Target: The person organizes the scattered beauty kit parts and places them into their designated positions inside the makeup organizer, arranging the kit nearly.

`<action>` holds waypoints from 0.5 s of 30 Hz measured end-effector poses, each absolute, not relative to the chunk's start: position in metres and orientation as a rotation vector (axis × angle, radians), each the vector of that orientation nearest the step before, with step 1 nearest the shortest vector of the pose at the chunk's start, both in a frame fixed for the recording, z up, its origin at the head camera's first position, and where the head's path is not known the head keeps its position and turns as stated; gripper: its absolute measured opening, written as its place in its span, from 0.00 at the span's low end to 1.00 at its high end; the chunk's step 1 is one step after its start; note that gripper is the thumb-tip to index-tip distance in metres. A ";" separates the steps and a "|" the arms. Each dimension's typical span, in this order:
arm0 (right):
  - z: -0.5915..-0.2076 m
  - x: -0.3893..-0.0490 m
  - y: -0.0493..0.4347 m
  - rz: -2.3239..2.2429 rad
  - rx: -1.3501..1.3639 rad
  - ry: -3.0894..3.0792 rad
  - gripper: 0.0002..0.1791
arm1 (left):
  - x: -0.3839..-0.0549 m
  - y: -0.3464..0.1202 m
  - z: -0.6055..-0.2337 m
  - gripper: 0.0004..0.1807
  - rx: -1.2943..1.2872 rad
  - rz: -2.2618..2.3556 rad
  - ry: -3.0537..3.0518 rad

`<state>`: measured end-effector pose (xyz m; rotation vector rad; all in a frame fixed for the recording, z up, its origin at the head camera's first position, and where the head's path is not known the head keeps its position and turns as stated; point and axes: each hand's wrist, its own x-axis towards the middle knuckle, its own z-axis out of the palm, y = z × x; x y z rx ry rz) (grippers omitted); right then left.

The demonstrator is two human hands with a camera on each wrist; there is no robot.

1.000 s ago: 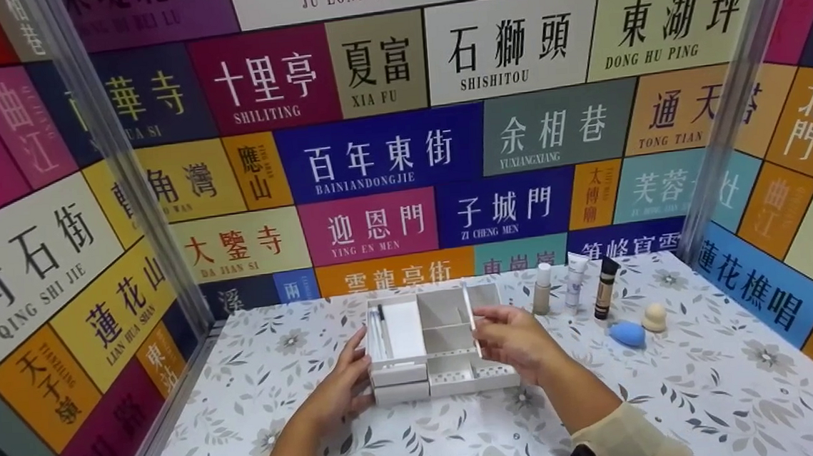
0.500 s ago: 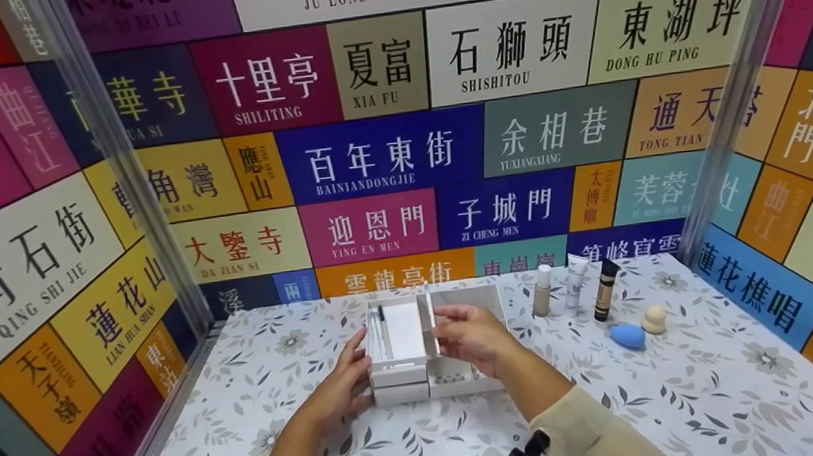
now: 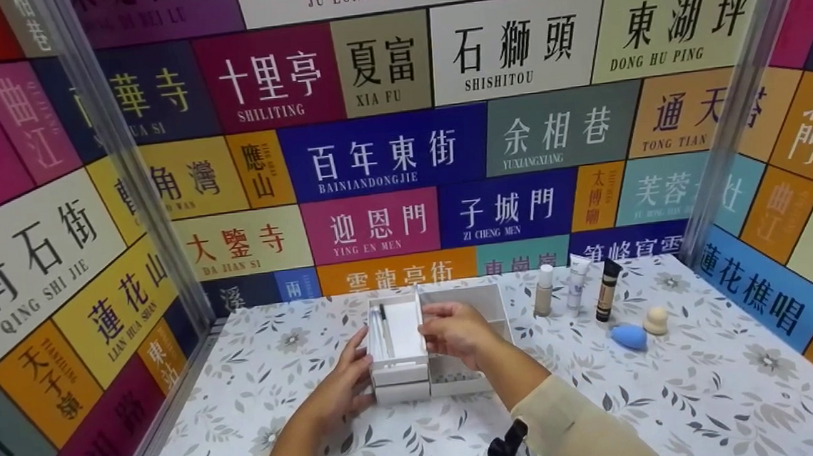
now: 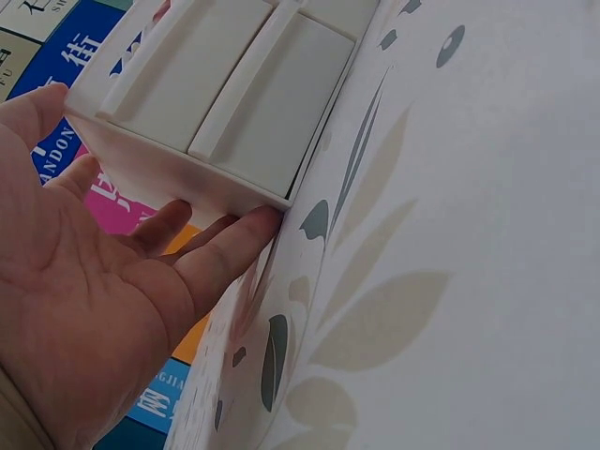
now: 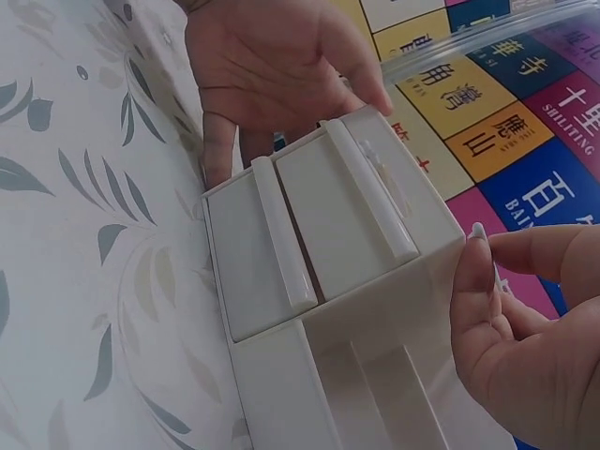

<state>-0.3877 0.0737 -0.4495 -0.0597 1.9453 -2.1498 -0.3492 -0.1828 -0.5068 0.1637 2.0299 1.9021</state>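
A white desktop organizer [image 3: 460, 387] with two small drawers [image 4: 272, 98] at its front left stands on the table. My left hand [image 3: 352, 375] rests against its left side, fingers extended along the wall, as the left wrist view also shows. With thumb and fingertips, my right hand [image 3: 460, 331] pinches a thin white panel [image 3: 418, 297], seen edge-on beside the wall of the upper left compartment. In the right wrist view only the white tip of the panel [image 5: 478, 230] shows between the fingertips. Slender sticks, one a dark-tipped stick [image 3: 385, 329], lie in that left compartment.
Right of the organizer stand a beige bottle with white cap [image 3: 543, 291], a white tube [image 3: 576, 284] and a black-capped tube [image 3: 605, 291]. A blue sponge [image 3: 629, 337] and a cream sponge [image 3: 655, 321] lie near them. Sign-covered walls [image 3: 380, 155] enclose the table.
My right hand has carried the thin white panel leftward, from the organizer's right part to the edge of the left compartment. The left hand has stayed at the organizer's side.
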 end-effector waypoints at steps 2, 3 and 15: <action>-0.448 -0.388 0.073 -2.142 -0.064 1.953 0.32 | -0.349 -0.183 -0.507 0.34 0.158 1.904 2.025; -0.448 -0.388 0.073 -2.141 -0.068 1.956 0.32 | -0.350 -0.183 -0.507 0.34 0.156 1.905 2.024; -0.443 -0.389 0.067 -2.129 -0.099 1.980 0.32 | -0.351 -0.183 -0.507 0.35 0.158 1.919 2.011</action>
